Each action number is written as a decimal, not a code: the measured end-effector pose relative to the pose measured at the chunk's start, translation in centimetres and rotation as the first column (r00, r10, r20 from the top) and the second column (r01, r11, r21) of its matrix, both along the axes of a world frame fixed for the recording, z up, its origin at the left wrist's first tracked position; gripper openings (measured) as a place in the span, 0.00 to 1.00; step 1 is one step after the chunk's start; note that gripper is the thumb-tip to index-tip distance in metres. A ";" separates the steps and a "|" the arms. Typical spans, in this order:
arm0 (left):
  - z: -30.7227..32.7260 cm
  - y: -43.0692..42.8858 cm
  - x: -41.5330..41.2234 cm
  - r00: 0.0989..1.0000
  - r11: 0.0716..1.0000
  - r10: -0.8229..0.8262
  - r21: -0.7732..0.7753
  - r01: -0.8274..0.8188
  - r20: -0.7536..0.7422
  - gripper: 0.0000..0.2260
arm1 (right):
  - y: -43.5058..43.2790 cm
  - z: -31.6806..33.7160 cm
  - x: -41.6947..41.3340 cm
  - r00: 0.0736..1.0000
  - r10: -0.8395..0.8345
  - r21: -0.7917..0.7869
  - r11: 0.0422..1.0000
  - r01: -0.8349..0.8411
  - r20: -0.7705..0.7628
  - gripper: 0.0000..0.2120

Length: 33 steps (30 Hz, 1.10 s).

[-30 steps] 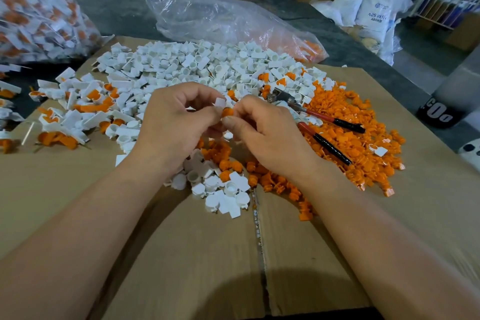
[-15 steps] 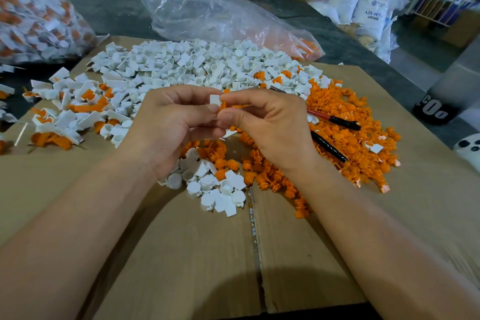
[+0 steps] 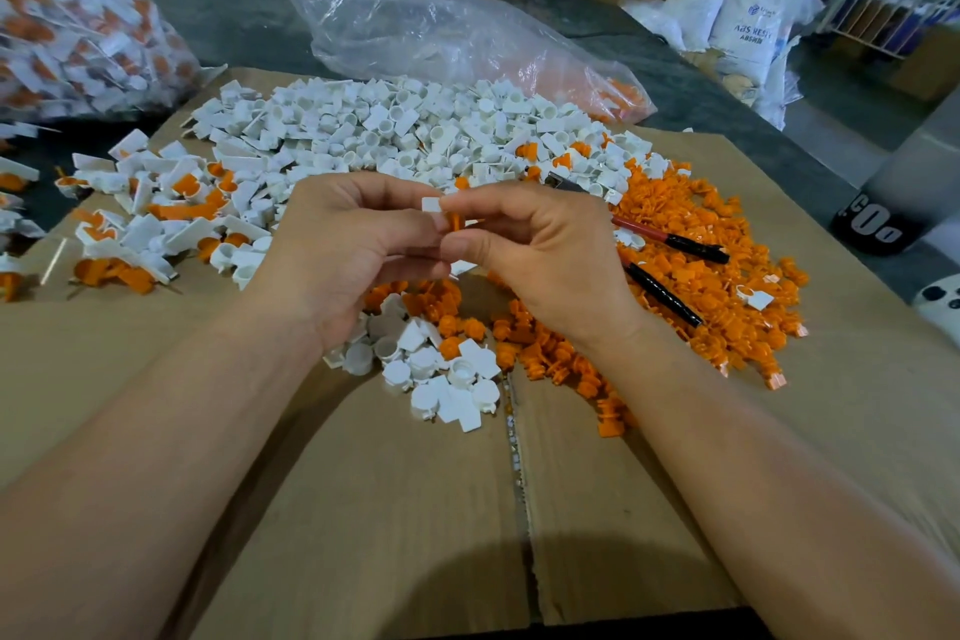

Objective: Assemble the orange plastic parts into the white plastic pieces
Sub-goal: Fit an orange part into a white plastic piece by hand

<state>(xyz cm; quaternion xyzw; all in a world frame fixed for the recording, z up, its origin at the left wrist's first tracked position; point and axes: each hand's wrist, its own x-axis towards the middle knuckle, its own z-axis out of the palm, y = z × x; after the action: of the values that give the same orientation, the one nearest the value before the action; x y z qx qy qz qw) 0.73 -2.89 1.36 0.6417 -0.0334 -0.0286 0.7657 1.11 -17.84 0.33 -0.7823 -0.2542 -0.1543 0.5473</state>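
The left grip [image 3: 343, 250] pinches a white piece [image 3: 431, 204]. The right grip [image 3: 545, 255] pinches an orange part [image 3: 456, 221] touching it, held above the cardboard [image 3: 389, 509]. Beyond lies a white pile [image 3: 415, 130]; at right, pliers [image 3: 675, 242] rest on an orange pile [image 3: 727, 276].
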 end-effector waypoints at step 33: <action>0.6 0.2 -0.2 0.999 0.999 -0.026 -0.033 0.025 -0.030 0.06 | -0.4 1.1 0.2 0.823 0.260 0.286 0.950 -0.124 -0.505 0.06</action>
<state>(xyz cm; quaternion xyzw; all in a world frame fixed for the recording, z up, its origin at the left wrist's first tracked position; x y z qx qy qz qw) 0.49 -2.71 1.98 0.6283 -0.0305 -0.0473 0.7760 1.31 -18.28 1.39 -0.6919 -0.1484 0.0971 0.6999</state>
